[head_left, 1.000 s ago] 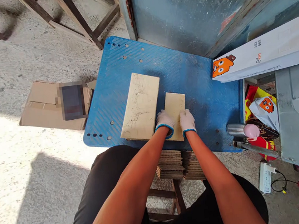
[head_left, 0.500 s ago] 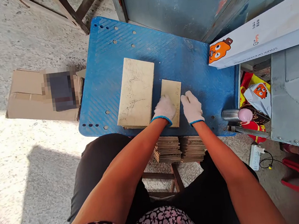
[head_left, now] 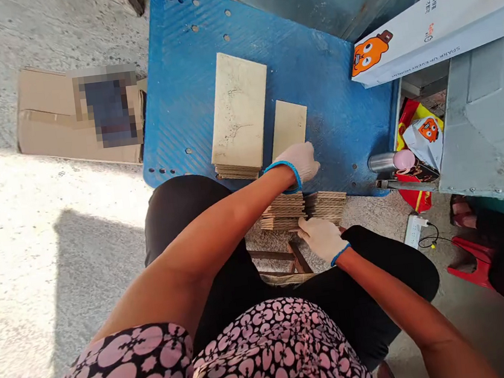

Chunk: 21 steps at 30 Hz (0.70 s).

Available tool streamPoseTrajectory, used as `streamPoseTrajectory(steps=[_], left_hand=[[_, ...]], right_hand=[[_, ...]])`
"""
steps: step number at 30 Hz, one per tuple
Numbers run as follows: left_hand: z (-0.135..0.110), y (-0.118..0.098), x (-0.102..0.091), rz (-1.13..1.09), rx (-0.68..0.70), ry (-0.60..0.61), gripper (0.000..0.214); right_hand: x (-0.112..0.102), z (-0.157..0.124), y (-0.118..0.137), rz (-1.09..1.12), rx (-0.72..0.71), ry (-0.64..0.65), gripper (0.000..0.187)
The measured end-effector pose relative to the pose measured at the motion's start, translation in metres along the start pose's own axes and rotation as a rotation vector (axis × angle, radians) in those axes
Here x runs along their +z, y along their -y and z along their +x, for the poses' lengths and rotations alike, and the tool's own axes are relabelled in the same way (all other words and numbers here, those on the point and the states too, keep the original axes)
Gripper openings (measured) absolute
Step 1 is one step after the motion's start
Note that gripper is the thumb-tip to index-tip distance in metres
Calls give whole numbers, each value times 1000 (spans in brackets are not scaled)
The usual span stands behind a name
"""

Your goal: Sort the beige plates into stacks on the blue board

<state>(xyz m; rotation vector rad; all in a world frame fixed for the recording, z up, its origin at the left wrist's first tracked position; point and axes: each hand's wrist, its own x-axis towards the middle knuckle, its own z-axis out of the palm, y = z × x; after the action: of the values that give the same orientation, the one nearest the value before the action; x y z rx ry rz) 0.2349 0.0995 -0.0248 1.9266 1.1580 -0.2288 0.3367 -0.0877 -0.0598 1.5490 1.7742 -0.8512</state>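
My left hand [head_left: 302, 162], in a white knit glove with a blue cuff, is curled at the near right corner of a narrow cream board [head_left: 290, 125] on the table. What its fingers hold, if anything, is hidden. My right hand [head_left: 324, 238], gloved alike, is lower, at the near edge of two stacks of thin boards below the table edge. Its fingers are drawn together by the left stack [head_left: 282, 214] and the right stack [head_left: 326, 205]; whether they grip a board is unclear. A pile of wider cream boards [head_left: 239, 108] with dark marks lies left of the narrow board.
The blue plastic table [head_left: 184, 75] has small holes. A long white box [head_left: 434, 28] lies at the back right. A steel bottle [head_left: 381, 163] with a pink cap stands near a grey metal cabinet [head_left: 476, 121]. Cardboard [head_left: 44, 124] lies on the floor at left.
My right hand has left the tabletop and come down toward me to the stacks below the edge. My left hand has slid to the narrow board's near right corner. The view has shifted.
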Motion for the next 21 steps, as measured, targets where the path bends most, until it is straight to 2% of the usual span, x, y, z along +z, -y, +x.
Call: streamPoseTrajectory(steps=[3, 7, 10, 14, 21], left_hand=[[-23, -10, -5, 27, 102, 20, 41], [-38, 0, -8, 74, 99, 54, 44], [-36, 14, -11, 158, 67, 125, 42], [-24, 26, -11, 189, 65, 127, 43], [-20, 33, -8, 236, 70, 208, 40]], right_hand=[[17, 0, 15, -133, -8, -10, 46], [31, 4, 26, -198, -3, -66, 46], [39, 8, 28, -212, 2, -116, 43], [43, 11, 30, -207, 5, -142, 40], [40, 7, 34, -128, 3, -135, 39]])
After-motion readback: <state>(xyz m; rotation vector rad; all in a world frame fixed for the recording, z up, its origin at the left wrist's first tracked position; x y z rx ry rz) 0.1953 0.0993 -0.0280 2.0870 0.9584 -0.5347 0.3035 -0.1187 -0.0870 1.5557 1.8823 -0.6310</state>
